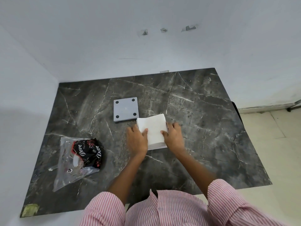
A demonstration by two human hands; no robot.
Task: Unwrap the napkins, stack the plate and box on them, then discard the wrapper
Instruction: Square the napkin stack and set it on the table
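Note:
A stack of white napkins [153, 128] lies unwrapped on the dark marble table [203, 119], near its middle. My left hand [136, 141] holds the stack's left side with the thumb on top. My right hand [174, 137] grips the right side the same way. Just behind and left of the stack, touching its corner, lies a flat grey square plate [126, 110] with black round pads at its corners. The clear plastic wrapper [76, 162] with a black and red printed part lies crumpled and empty at the table's left front. No box is in view.
White walls close in behind and to the left of the table. To the right the table ends above a pale tiled floor [276, 152]. A yellowish patch [30, 209] marks the table's near left corner.

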